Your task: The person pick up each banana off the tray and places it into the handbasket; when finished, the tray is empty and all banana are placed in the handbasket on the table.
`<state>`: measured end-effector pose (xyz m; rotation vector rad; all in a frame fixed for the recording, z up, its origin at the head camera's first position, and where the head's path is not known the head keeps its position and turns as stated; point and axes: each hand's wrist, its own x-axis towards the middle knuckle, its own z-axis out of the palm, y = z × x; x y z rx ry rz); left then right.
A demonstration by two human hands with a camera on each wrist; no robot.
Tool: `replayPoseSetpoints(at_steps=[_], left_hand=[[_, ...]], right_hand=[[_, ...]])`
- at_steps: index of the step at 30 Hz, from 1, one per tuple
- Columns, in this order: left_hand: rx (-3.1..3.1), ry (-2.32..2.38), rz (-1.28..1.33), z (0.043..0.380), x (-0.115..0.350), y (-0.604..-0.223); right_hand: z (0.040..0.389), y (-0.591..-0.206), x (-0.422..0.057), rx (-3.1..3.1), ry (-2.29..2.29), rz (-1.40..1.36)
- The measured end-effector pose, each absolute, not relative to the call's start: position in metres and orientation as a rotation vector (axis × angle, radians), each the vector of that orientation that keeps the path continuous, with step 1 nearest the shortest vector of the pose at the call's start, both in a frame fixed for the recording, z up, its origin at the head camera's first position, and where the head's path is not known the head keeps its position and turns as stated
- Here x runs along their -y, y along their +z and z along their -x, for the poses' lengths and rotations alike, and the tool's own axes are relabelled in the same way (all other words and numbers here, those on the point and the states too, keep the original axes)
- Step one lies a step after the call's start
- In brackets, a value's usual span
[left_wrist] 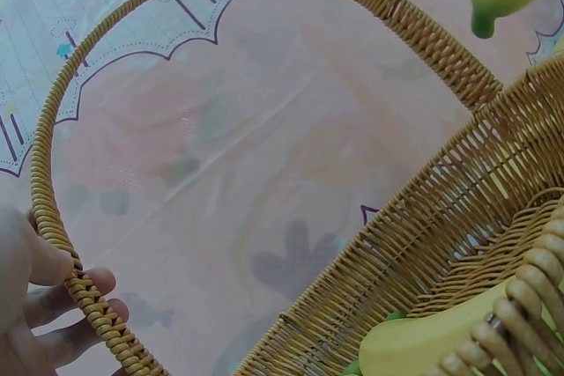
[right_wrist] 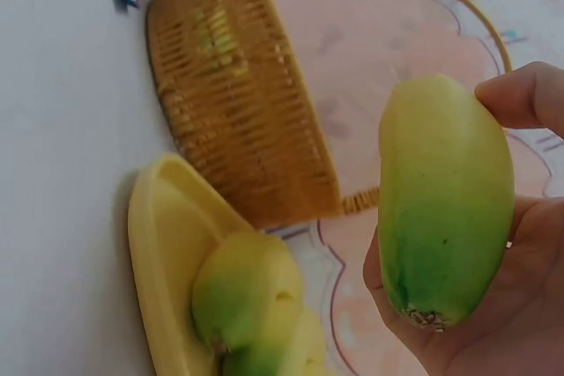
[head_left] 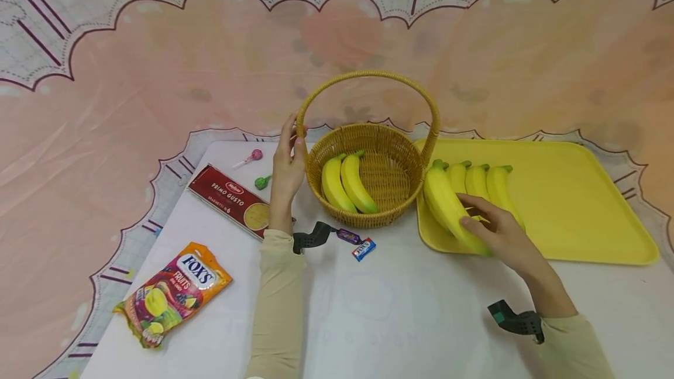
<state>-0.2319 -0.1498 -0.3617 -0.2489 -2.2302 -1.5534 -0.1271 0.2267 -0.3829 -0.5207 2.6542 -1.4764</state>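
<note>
My left hand grips the handle of a wicker basket at its left side; in the left wrist view the thumb and fingers wrap round the woven handle. Two bananas lie inside the basket on its left. To the right, my right hand holds another banana between thumb and fingers, raised over the left end of a yellow tray. The right wrist view shows that banana with its green tip facing the camera. Several more bananas lie side by side on the tray.
Left of the basket lie a red spaghetti box, an orange candy bag, a pink lollipop and a green lollipop. Two small wrapped candies, one purple and one blue, sit in front of the basket.
</note>
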Motion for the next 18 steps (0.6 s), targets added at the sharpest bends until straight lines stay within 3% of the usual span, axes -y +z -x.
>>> replayPoseSetpoints(at_steps=[9, 18], left_hand=[[2.261, -1.595, 0.209, 0.231, 0.147, -0.355], [2.277, -1.576, 0.214, 0.209, 0.138, -0.328]], right_hand=[[0.141, -0.371, -0.203, -2.664, -1.391, 0.541], [0.174, -0.351, -0.171, -2.542, -1.368, 0.48]])
